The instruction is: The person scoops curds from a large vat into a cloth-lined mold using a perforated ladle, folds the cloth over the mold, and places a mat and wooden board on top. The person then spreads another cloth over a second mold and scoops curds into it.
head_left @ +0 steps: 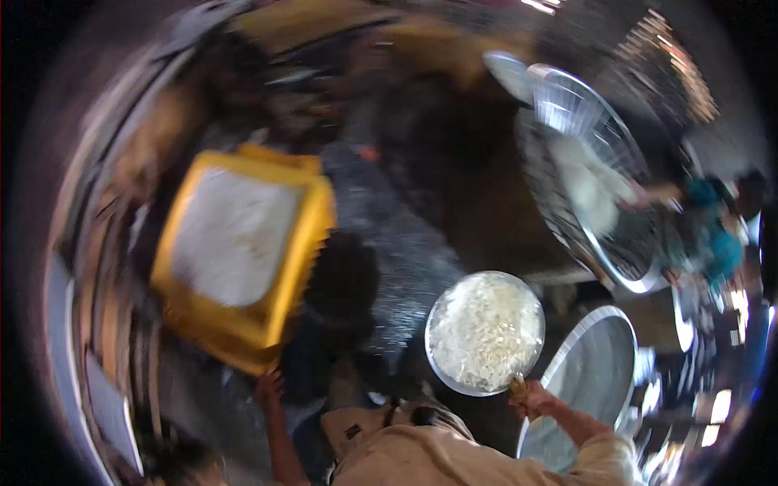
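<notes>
My right hand (531, 399) is closed at the near edge of a round, shallow metal pan (431, 356) filled with white, lumpy, wet-looking stuff (485, 330). A short yellowish piece, perhaps a handle, shows at the fingers. My left hand (270, 387) is low on the left, just below the near corner of a yellow plastic crate (223, 336). Blur hides its fingers, and I cannot tell whether it touches the crate. White material (235, 235) fills the crate's top.
At the upper right stands a large metal basin (596, 101) with a white mass in it; a person in teal (721, 235) reaches into it. Another wide metal vessel (596, 356) is beside my right arm. The dark floor (405, 251) looks wet. Wooden planks (109, 324) line the left.
</notes>
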A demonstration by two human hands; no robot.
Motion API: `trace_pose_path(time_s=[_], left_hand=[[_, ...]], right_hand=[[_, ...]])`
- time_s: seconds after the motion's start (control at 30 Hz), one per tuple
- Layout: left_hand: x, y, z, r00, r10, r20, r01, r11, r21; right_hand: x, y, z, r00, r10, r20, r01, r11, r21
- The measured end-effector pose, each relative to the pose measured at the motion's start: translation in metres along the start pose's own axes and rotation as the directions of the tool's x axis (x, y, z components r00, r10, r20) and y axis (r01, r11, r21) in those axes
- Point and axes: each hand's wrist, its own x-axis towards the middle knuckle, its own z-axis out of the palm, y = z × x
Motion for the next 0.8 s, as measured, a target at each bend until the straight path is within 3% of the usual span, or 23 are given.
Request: trace_pose_path(time_s=[0.07,0.1,0.13,0.17,0.23,0.3,0.37,0.4,0.43,0.47,0.5,0.53,0.6,0.63,0.67,0.73,0.8], left_hand=[[-0.042,0.022,-0.012,0.997,0.002,-0.075,-0.006,0.998,-0.056],[-0.064,0.052,-0.004,0.993,-0.017,-0.115,0.011,0.999,-0.045],[-0.072,0.054,-0.011,0.991,-0.022,-0.135,0.007,0.994,-0.109],[-0.069,0.049,-0.011,0.993,-0.025,-0.114,0.006,0.987,-0.164],[-0.081,0.033,-0.004,0.993,0.027,-0.113,-0.048,0.981,-0.186],[-0.095,0.009,-0.006,0.97,-0.177,-0.167,0.156,0.979,-0.128],[-0.118,-0.033,-0.025,0.934,-0.262,-0.243,0.209,0.952,-0.225],[-0.132,-0.037,-0.027,0.904,-0.31,-0.296,0.228,0.933,-0.28],[-0.149,-0.038,-0.026,0.868,-0.358,-0.344,0.242,0.91,-0.335],[-0.157,-0.049,-0.033,0.846,-0.415,-0.334,0.292,0.886,-0.36],[-0.167,-0.066,-0.041,0.822,-0.47,-0.322,0.34,0.858,-0.385],[-0.175,-0.124,-0.064,0.815,-0.521,-0.253,0.315,0.765,-0.562],[-0.182,-0.133,-0.071,0.854,-0.449,-0.264,0.236,0.786,-0.571],[-0.206,-0.092,-0.047,0.885,-0.326,-0.331,0.18,0.897,-0.403],[-0.215,-0.083,-0.037,0.89,-0.312,-0.334,0.167,0.902,-0.397],[-0.22,-0.075,-0.03,0.794,-0.503,-0.342,0.295,0.81,-0.506],[-0.216,-0.082,-0.031,0.784,-0.531,-0.323,0.326,0.794,-0.513]], right_hand=[[0.019,-0.04,0.042,0.984,0.006,0.18,-0.047,0.973,0.224],[0.048,-0.039,0.055,0.962,-0.127,0.242,0.144,0.988,-0.053],[0.105,-0.035,0.074,0.896,-0.269,0.354,0.381,0.874,-0.302],[0.164,-0.028,0.09,0.797,-0.4,0.453,0.596,0.644,-0.48],[0.231,-0.053,0.146,0.662,-0.535,0.526,0.749,0.446,-0.489],[0.282,-0.075,0.224,0.625,-0.623,0.471,0.778,0.547,-0.31],[0.317,-0.096,0.296,0.499,-0.656,0.566,0.844,0.222,-0.487],[0.31,-0.14,0.337,0.467,-0.609,0.641,0.749,-0.112,-0.653],[0.267,-0.188,0.371,0.74,-0.545,0.394,0.668,0.664,-0.337],[0.23,-0.219,0.396,0.92,-0.227,0.319,0.147,0.955,0.256],[0.243,-0.219,0.414,0.918,-0.231,0.324,0.148,0.954,0.262],[0.267,-0.22,0.432,0.88,-0.277,0.386,0.168,0.941,0.293],[0.301,-0.228,0.462,0.825,-0.341,0.45,0.198,0.921,0.336],[0.311,-0.232,0.474,0.852,-0.285,0.439,0.173,0.945,0.278],[0.319,-0.237,0.484,0.876,-0.229,0.425,0.145,0.964,0.221],[0.335,-0.247,0.498,0.894,-0.245,0.375,0.194,0.966,0.169],[0.358,-0.254,0.512,0.909,-0.265,0.322,0.239,0.964,0.117]])
